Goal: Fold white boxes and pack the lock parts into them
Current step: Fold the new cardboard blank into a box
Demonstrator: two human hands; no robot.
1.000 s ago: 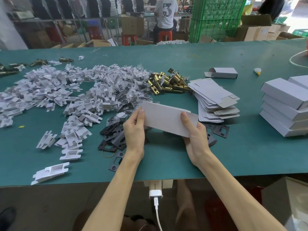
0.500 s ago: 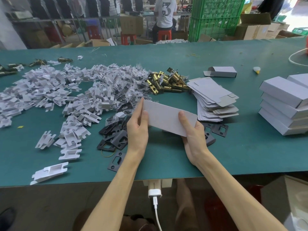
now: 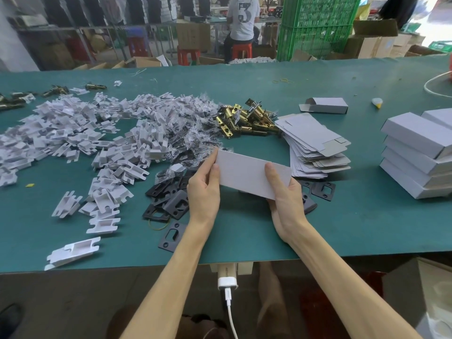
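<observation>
Heaped on the tabletop (image 3: 367, 228) are inserts (image 3: 73, 133) past counting, then roughly a dozen overlapping black plates (image 3: 168, 199). The left grip (image 3: 204, 192) pinches the left end of one box (image 3: 244, 172), thumb on its near face. The right grip (image 3: 286, 194) pinches the right end the same way. The box is a plain grey-white panel held just above the plates, its long axis left to right and its right end lower. Beyond are piled latches (image 3: 244, 121), one stack of blanks (image 3: 315, 148), one open-flapped carton (image 3: 325, 105) and packs (image 3: 415, 155) four layers high.

Box stack (image 3: 415, 152) cut off at rt edge. Black plates (image 3: 171, 204) partly hidden by left hand (image 3: 204, 192), right hand (image 3: 287, 199) & white box (image 3: 247, 172). Bagged parts (image 3: 193, 135) too small to ID.
</observation>
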